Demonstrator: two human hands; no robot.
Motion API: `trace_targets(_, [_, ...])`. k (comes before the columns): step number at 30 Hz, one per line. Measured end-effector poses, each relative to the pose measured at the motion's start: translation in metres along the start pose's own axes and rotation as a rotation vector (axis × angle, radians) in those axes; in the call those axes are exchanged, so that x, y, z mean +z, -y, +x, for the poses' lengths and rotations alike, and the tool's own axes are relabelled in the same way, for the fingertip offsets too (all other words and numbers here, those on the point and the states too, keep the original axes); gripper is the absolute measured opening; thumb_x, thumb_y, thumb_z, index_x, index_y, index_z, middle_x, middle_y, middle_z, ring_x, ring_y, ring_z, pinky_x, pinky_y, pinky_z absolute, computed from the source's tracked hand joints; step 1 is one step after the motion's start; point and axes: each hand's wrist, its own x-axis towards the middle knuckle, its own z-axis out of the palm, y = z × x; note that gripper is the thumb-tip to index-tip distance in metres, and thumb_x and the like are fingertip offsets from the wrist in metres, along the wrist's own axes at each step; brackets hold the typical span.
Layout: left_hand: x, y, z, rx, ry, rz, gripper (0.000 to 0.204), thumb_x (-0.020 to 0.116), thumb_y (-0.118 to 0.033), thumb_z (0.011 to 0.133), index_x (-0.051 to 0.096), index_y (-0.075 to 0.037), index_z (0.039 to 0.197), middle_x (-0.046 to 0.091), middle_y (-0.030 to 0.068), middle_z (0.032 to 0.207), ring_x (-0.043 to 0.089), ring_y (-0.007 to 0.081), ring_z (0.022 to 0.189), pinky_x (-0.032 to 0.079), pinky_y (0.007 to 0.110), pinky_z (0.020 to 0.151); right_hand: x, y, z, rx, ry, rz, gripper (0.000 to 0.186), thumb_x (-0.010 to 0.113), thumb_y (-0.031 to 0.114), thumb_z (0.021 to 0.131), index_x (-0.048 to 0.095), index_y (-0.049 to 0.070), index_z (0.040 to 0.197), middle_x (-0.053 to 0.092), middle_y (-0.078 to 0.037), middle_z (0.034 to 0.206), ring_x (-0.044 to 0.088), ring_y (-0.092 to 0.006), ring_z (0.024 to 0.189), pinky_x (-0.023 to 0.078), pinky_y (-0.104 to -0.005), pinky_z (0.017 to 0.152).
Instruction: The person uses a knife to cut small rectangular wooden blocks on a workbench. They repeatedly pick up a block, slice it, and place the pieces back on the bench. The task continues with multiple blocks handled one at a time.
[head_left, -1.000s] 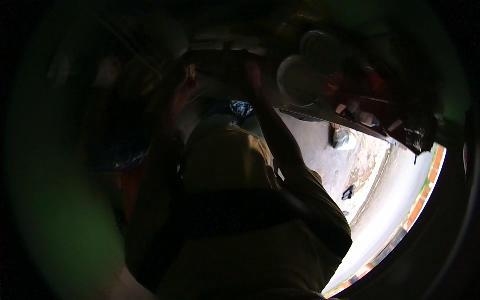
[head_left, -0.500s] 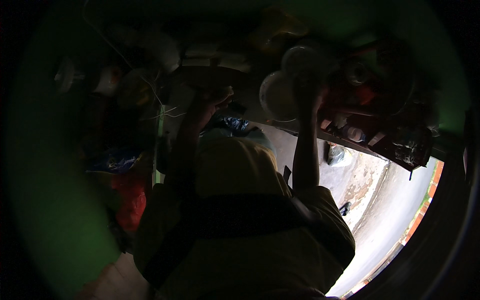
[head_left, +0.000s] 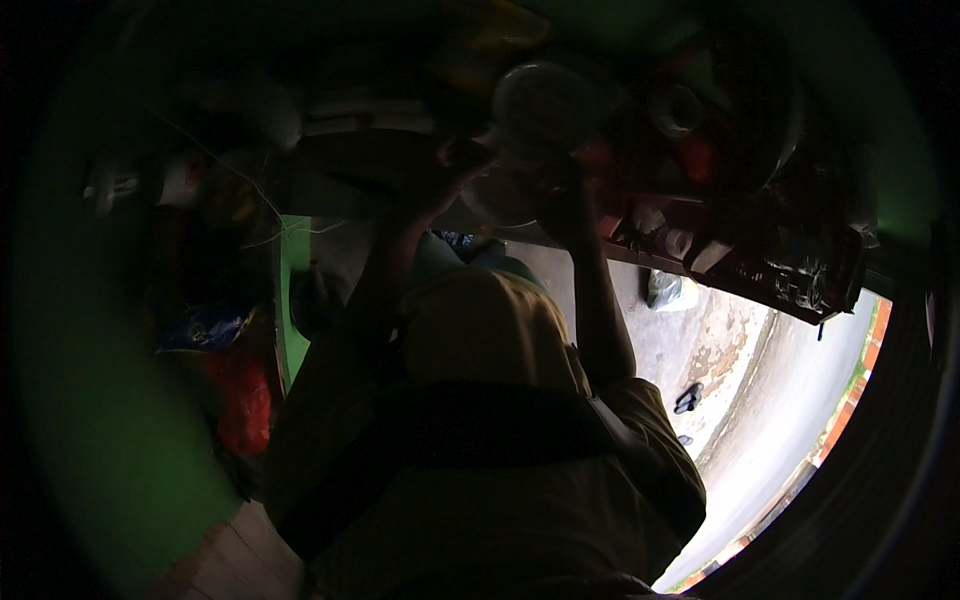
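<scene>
Deep shade covers the work area, so finger detail is poor. My right hand (head_left: 562, 205) is closed at a round pale tub (head_left: 492, 200), which it partly covers. Just beyond, a round translucent lid-like disc (head_left: 545, 105) shows above that hand; whether it is joined to the tub I cannot tell. My left hand (head_left: 450, 175) is at the tub's left side, fingers bent toward it. Shadow hides whether those fingers grip the rim.
A dark red tray (head_left: 740, 265) with small packets and a white roll sits at the right. A clear jar (head_left: 676, 110) stands behind it. Red (head_left: 243, 400) and blue (head_left: 205, 328) plastic bags are at the left, below a thin white cord (head_left: 255, 190). A plastic bag (head_left: 672, 290) lies on the ground outside.
My right hand has moved left, and the round tub and disc have shifted left with it. My left hand has come up and right to the tub. The view has turned slightly.
</scene>
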Motion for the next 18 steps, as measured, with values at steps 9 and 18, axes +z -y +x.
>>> trace_targets(9, [0.022,0.017,-0.021,-0.092,-0.023,-0.142,0.053,0.071,-0.034,0.103,0.058,-0.006,0.146,0.072,0.0123,0.129,0.073,0.0215,0.102,0.057,0.037,0.093,0.000,-0.043,0.010,-0.614,0.009,-0.540,0.024,0.074,0.013,0.092,0.075,0.009,0.116,0.076,-0.012,0.109,0.074,-0.0263,0.097,0.060,-0.0395,0.084])
trace_targets(18, [-0.008,0.017,-0.080,-0.107,-0.391,-0.291,0.051,0.064,-0.039,0.105,0.060,-0.006,0.145,0.074,0.0129,0.128,0.074,0.0253,0.108,0.055,0.040,0.099,-0.007,-0.100,0.072,-0.357,-0.353,-0.540,0.024,0.070,0.024,0.096,0.072,0.004,0.108,0.071,-0.014,0.089,0.070,-0.0306,0.081,0.056,-0.0433,0.075])
